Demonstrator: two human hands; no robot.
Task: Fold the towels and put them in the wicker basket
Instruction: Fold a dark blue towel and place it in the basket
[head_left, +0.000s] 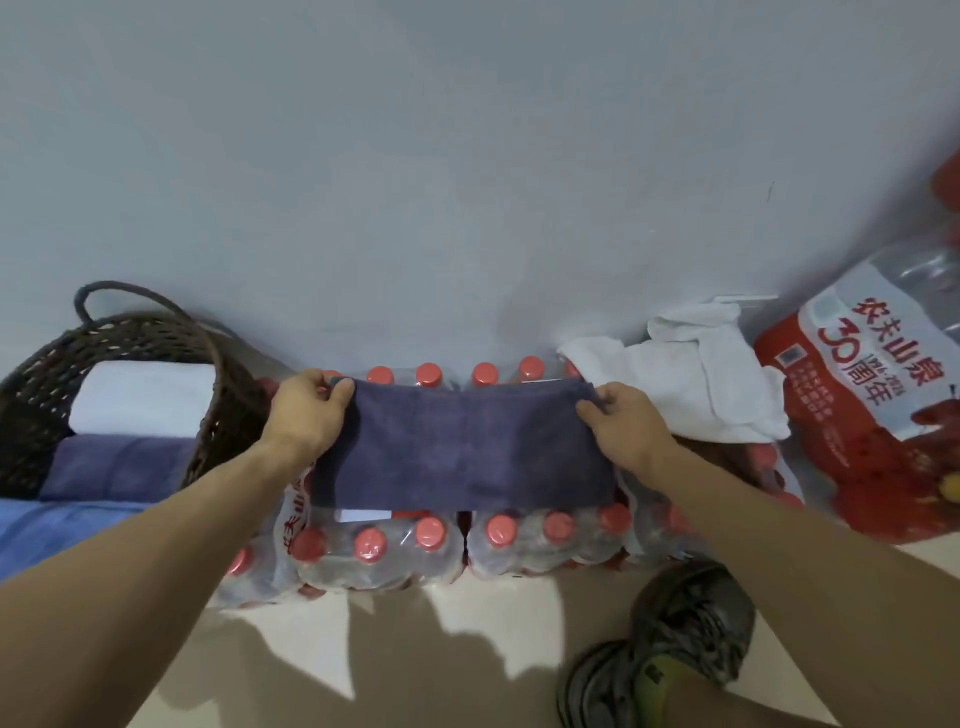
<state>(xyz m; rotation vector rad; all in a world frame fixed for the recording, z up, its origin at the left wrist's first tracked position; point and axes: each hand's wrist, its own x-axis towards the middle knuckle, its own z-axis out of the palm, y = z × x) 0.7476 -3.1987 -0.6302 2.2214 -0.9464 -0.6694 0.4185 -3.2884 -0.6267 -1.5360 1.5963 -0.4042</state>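
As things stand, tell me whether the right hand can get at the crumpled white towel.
Probably yes, once freed. The right hand pinches the purple towel, and the crumpled white towel lies just beside it on the bottle packs, with nothing between.

Readable print only on the large water jug's label (852, 374) at far right, tilted sideways: red Chinese characters 农夫山泉, below them a big red "30" followed by 周年, with small digits between, seemingly "1996-2026" though too small to confirm. Also on that label, a small square code and lines of fine print, illegible. On the shrink-wrap of the bottle pack (297, 512) under the left forearm, red characters running vertically, partly hidden, likely the same brand but not fully legible
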